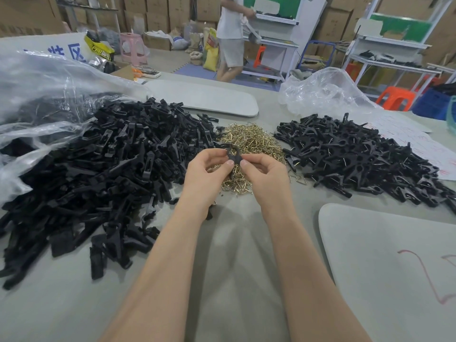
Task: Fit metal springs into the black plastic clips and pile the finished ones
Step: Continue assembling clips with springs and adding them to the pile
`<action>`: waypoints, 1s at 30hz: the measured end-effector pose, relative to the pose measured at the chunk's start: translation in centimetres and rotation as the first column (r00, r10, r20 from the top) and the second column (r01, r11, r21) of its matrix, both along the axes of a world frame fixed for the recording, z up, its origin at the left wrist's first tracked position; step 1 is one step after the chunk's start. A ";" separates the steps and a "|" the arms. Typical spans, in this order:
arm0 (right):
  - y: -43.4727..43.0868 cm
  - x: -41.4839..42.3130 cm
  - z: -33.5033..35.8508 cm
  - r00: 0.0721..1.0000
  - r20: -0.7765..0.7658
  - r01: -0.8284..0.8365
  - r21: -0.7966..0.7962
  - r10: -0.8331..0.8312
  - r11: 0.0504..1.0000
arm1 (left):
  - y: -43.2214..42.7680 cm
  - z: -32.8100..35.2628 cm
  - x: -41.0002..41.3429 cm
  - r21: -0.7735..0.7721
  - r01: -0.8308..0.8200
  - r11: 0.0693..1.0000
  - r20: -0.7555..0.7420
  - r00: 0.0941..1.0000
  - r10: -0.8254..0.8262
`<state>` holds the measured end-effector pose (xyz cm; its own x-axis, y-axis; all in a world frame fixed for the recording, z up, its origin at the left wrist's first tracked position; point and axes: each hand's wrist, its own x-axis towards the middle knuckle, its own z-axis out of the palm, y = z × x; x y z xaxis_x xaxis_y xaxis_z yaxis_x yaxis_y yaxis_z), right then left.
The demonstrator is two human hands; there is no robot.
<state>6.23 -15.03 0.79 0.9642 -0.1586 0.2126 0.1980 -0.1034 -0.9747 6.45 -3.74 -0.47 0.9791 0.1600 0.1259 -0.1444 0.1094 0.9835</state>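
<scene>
Above the spring pile [246, 139] on the tabletop [234, 243], the left hand [209, 169] and right hand [267, 172] both pinch one black clip [233, 155] with curled fingers [228, 166].

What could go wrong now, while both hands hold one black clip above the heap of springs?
The left hand and the right hand pinch the black clip only with fingertips, so it may slip and fall into the spring heap just below.
The pile of unfinished parts touches the heap's left edge, so loose parts could mix with the springs.
Stray springs lie on the table near the finished pile; they may get lost.
</scene>
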 end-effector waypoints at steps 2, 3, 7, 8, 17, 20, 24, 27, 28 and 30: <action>-0.1 0.0 0.0 1.000 0.004 -0.008 -0.017 0.008 1.000 | 0.1 0.0 0.0 -0.004 0.002 1.000 0.008 1.000 -0.002; -0.1 0.0 0.0 1.000 0.006 -0.008 -0.022 0.008 1.000 | 0.1 -0.1 0.0 -0.010 0.003 1.000 0.006 1.000 -0.003; -0.2 0.2 -0.1 1.000 -0.019 -0.011 0.007 0.011 1.000 | 0.1 0.1 0.0 -0.154 0.048 0.987 -0.027 0.998 -0.053; -0.3 0.3 -0.1 0.999 -0.032 -0.021 0.031 0.022 0.999 | 0.1 0.1 0.0 -0.185 0.062 0.981 -0.030 0.997 -0.069; -0.3 0.0 0.4 0.976 -0.132 -0.132 0.264 0.171 0.955 | 0.1 0.6 -0.3 -0.237 0.114 0.965 -0.012 0.993 -0.121; -0.2 -0.2 0.6 0.968 -0.135 -0.157 0.327 0.211 0.932 | 0.1 1.0 -0.6 -0.280 0.163 0.946 0.009 0.986 -0.168; -0.3 -0.4 1.0 0.949 -0.155 -0.176 0.458 0.274 0.871 | 0.1 1.3 -0.7 -0.387 0.204 0.899 0.026 0.977 -0.210; -0.2 -0.3 1.0 0.949 -0.174 -0.146 0.497 0.263 0.855 | 0.4 1.3 -0.5 -0.455 0.190 0.870 -0.022 0.974 -0.224; -0.1 -0.3 0.9 0.950 -0.172 -0.141 0.504 0.260 0.852 | 0.6 1.3 -0.5 -0.487 0.189 0.853 -0.037 0.971 -0.236; 0.0 -0.3 0.6 0.964 -0.147 -0.146 0.399 0.220 0.905 | 1.2 1.3 -0.3 -0.584 0.157 0.796 -0.042 0.974 -0.223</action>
